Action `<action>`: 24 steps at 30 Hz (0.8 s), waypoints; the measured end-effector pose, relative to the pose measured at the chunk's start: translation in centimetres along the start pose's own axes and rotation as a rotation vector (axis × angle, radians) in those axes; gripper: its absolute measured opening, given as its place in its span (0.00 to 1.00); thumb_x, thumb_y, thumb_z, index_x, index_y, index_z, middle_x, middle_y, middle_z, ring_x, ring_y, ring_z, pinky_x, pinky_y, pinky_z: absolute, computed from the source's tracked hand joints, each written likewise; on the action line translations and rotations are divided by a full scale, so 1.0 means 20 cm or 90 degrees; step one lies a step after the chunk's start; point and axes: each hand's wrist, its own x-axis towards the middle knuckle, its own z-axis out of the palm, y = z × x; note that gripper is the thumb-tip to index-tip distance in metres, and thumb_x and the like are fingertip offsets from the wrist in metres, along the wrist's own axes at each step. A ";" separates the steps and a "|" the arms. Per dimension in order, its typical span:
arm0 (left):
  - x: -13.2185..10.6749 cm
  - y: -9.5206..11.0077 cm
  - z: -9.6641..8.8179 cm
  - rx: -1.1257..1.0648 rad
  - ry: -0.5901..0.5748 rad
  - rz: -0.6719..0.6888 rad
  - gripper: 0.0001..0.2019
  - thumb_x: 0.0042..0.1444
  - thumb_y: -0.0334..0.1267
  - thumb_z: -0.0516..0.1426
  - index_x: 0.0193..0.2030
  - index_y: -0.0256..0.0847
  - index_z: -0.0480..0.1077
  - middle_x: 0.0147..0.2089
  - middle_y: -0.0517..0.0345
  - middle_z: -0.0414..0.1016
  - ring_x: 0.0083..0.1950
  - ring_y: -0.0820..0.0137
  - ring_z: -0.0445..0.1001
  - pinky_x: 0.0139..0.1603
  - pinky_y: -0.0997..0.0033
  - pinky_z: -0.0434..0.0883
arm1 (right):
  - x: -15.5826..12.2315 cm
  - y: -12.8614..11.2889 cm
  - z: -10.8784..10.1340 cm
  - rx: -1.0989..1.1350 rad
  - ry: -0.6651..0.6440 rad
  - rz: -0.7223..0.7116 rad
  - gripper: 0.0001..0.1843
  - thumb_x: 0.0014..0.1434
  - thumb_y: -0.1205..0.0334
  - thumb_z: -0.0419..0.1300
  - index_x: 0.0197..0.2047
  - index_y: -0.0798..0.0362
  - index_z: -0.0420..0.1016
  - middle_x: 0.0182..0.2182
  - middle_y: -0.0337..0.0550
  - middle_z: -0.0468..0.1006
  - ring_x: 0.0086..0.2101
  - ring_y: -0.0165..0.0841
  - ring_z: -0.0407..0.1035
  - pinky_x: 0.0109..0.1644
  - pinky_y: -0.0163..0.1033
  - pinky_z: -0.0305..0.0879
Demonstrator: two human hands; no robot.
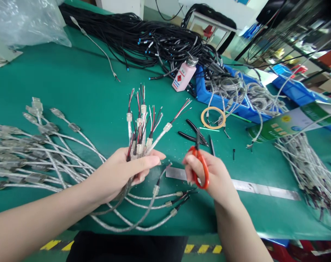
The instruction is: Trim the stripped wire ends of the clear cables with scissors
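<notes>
My left hand (138, 167) is closed round a bunch of clear-jacketed USB cables (140, 145), whose stripped ends with red, white and black wires fan upward. The USB plug ends (36, 105) of such cables lie spread to the left. Several loose cable ends (156, 191) lie below the left hand, on the table. In my right hand (203, 167) is a pair of scissors with orange handles (204, 174), its dark blades pointing up. The scissors are to the right of the bunch, apart from it.
On the green table (86, 83), a steel ruler (263, 189) lies under the right hand. Black pliers (194, 133), a tape ring (213, 118) and a pink bottle (185, 74) stand beyond. Blue bins (203, 91) of cables, a green-labelled can (291, 122) and black cables (105, 31) surround them.
</notes>
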 end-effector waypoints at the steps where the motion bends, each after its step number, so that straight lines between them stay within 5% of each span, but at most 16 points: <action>1: 0.00 0.00 0.00 -0.019 0.013 -0.009 0.12 0.50 0.44 0.65 0.39 0.40 0.79 0.22 0.63 0.67 0.21 0.78 0.60 0.23 0.75 0.54 | 0.02 0.01 -0.01 -0.011 0.092 -0.012 0.21 0.61 0.44 0.60 0.30 0.53 0.69 0.19 0.36 0.73 0.18 0.25 0.64 0.22 0.29 0.61; 4: 0.01 -0.01 0.00 -0.072 0.015 -0.003 0.11 0.49 0.39 0.64 0.38 0.38 0.79 0.27 0.60 0.71 0.25 0.75 0.65 0.27 0.73 0.60 | 0.08 0.03 -0.07 -0.063 0.285 -0.033 0.15 0.60 0.48 0.61 0.38 0.53 0.72 0.26 0.39 0.78 0.20 0.26 0.66 0.24 0.31 0.63; 6: 0.02 -0.02 0.00 -0.071 0.007 0.021 0.08 0.49 0.37 0.64 0.36 0.37 0.78 0.27 0.59 0.72 0.28 0.74 0.68 0.32 0.71 0.63 | 0.11 0.06 -0.11 -0.115 0.327 -0.025 0.16 0.60 0.48 0.60 0.41 0.54 0.73 0.29 0.42 0.79 0.21 0.28 0.67 0.25 0.33 0.64; 12: 0.01 -0.03 0.01 -0.074 -0.024 0.070 0.08 0.52 0.36 0.63 0.38 0.35 0.76 0.28 0.60 0.74 0.30 0.73 0.69 0.37 0.70 0.65 | 0.18 0.13 -0.14 -0.260 0.268 0.002 0.06 0.47 0.60 0.67 0.28 0.53 0.78 0.21 0.43 0.77 0.23 0.36 0.68 0.32 0.41 0.65; 19: 0.01 -0.05 0.01 -0.067 -0.041 0.112 0.08 0.55 0.37 0.61 0.39 0.36 0.73 0.29 0.60 0.74 0.28 0.73 0.67 0.36 0.68 0.64 | 0.17 0.06 -0.07 -0.246 0.296 -0.081 0.07 0.52 0.58 0.63 0.30 0.53 0.80 0.39 0.55 0.80 0.47 0.49 0.69 0.53 0.55 0.62; 24: 0.01 -0.05 0.02 -0.038 -0.023 0.148 0.10 0.53 0.40 0.64 0.38 0.36 0.74 0.26 0.62 0.71 0.29 0.72 0.66 0.37 0.68 0.63 | 0.12 -0.11 0.07 -0.033 0.153 -0.129 0.19 0.61 0.46 0.59 0.41 0.53 0.79 0.35 0.48 0.82 0.34 0.36 0.74 0.38 0.42 0.71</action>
